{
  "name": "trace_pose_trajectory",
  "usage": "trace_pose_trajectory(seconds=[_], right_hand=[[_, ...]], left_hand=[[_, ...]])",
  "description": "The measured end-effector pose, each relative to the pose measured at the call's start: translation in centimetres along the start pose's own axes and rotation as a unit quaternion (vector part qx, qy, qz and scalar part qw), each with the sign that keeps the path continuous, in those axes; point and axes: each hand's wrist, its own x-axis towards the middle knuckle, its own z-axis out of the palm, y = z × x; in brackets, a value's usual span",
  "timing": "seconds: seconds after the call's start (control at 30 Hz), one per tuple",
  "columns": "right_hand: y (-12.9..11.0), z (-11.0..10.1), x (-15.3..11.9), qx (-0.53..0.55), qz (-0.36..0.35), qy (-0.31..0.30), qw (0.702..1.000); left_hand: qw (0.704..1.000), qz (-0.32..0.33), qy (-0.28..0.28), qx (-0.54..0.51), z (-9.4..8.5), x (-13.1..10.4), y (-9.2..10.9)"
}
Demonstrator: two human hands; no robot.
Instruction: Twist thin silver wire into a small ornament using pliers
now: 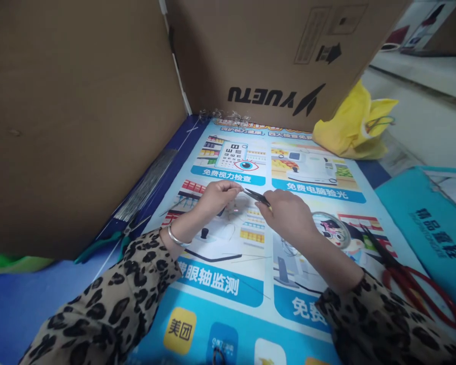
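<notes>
My left hand [222, 196], with a silver bangle at the wrist, is closed in a pinch on what looks like a thin wire; its end is too small to make out. Below those fingers a fine strand hangs with a tiny pinkish bit [233, 207] on it. Wrapped round the handles of dark needle-nose pliers [257, 196] is my right hand [289, 213]. The pliers' tips point left and meet the left fingertips. Several loose thin wires [247, 259] lie on the printed poster [268, 238] under both hands.
A bundle of straight wires [148, 185] and green-handled scissors [110, 243] lie left. Red-handled scissors [414, 284] and a teal box [429, 223] are right. Cardboard walls [251, 56] rise behind, near a yellow bag [349, 126] and small wire pieces [228, 116]. A tape roll [330, 230] sits beside my right forearm.
</notes>
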Motion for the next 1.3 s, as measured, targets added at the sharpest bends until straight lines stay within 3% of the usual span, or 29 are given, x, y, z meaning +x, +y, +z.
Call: trace_pose_trajectory(seconds=[0.33, 0.7, 1.3], right_hand=[[0.5, 1.3, -1.0, -0.051, -0.008, 0.024, 0.998], [0.7, 1.7, -1.1, -0.090, -0.051, 0.051, 0.993], [1.0, 2.0, -1.3, -0.104, -0.065, 0.040, 0.992]], left_hand=[[0.995, 0.030, -0.039, 0.092, 0.0, 0.0, -0.7], [0.990, 0.057, -0.063, 0.109, 0.3, -0.3, -0.8], [0.987, 0.013, -0.078, 0.139, 0.3, -0.6, -0.1]])
